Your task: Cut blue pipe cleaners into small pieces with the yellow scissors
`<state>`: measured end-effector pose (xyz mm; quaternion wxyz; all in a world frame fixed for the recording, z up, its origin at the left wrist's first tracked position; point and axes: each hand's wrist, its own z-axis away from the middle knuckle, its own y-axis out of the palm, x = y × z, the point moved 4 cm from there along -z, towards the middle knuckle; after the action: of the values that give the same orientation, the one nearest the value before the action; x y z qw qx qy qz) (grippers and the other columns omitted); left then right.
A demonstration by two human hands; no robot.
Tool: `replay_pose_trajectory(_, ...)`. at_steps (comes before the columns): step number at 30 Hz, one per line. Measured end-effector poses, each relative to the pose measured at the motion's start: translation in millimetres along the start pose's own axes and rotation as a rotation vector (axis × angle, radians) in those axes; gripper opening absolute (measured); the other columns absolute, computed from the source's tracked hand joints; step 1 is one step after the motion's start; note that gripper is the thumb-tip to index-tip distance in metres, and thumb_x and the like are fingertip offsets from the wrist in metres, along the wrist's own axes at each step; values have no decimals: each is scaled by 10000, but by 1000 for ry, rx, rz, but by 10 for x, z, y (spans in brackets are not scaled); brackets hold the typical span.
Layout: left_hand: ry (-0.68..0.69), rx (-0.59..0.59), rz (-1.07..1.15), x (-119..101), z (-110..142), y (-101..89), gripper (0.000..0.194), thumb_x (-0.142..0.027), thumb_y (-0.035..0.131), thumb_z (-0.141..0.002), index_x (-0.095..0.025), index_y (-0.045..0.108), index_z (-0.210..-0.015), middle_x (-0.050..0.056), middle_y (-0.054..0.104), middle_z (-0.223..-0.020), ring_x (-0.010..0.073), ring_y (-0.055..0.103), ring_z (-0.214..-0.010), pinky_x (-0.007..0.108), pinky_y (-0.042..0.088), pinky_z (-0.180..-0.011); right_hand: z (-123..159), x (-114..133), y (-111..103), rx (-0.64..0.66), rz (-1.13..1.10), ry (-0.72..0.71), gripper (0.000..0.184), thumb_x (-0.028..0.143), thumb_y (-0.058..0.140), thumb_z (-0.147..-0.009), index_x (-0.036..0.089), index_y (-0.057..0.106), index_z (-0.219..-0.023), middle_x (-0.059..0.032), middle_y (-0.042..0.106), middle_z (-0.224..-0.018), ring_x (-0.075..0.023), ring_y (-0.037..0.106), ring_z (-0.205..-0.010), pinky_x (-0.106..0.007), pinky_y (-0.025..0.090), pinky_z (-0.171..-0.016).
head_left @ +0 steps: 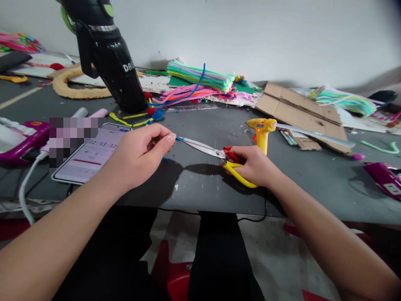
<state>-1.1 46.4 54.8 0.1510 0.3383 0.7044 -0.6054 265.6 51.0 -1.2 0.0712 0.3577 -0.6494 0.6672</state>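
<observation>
My right hand (252, 165) is wrapped around the red and yellow handles of a pair of scissors (205, 148). The blades look closed or nearly so and point left. Their tips meet a short bit of blue pipe cleaner (179, 138) at the fingertips of my left hand (145, 152). Thumb and forefinger of that hand pinch it; most of the piece is hidden by the fingers. Blue fluff lies on the table just below. Behind my left hand is a yellow pipe-cleaner piece (122, 120) with a red and blue fuzzy end (156, 115).
A phone (84, 161) showing a timer lies left of my left hand. A black bottle (114, 67) stands behind it. The yellow glue gun (261, 127) stands just beyond my right hand. Pipe-cleaner bundles (200, 75) and folded cardboard (297, 113) lie along the wall.
</observation>
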Motion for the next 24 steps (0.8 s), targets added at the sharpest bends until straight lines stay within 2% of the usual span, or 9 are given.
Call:
replay_pose_trajectory(12, 11, 7, -3, -1, -6, 6, 279, -423, 502, -922, -201, 633, -815, -9, 635, -695, 125, 518, -592, 268, 379, -557, -2, -9, -6, -25, 31, -23, 326, 347, 660, -763, 197, 402, -632, 43, 336, -620, -103, 257, -626, -265, 235, -556)
replay_pose_trajectory(24, -6, 13, 12, 25, -7, 13, 284, -428, 483, -929, -225, 605, -771, -4, 632, -703, 153, 545, -633, 302, 382, -586, 22, 12, -15, -13, -4, 17, 385, 382, 653, -774, 206, 336, -644, 49, 317, -624, -98, 242, -622, -262, 214, -547)
